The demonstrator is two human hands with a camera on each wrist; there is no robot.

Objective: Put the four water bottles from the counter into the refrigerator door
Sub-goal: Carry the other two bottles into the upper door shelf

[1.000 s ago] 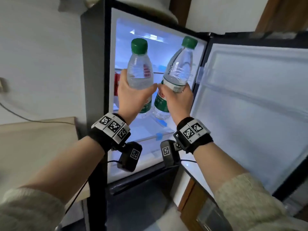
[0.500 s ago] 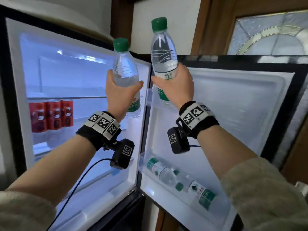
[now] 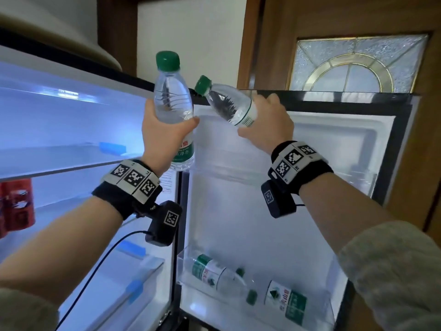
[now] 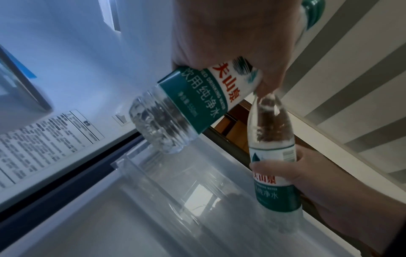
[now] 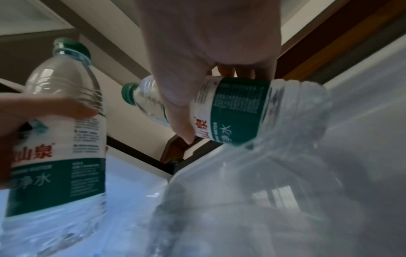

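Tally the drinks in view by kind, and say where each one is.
Water bottles, green caps: 4. One upright in the left hand, one tilted in the right hand, two lying in the lower door bin.
Red cans at the left edge: count unclear, cut off by the frame.
Total: 4 bottles, plus the cans.

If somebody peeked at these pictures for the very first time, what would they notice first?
Probably the two green-capped water bottles held up in front of the open fridge: the left hand grips the upright bottle, and the right hand grips the tilted bottle, its cap leaning toward the other. Next, two more bottles lying on their sides in the bottom door shelf, and red cans at the far left inside the fridge.
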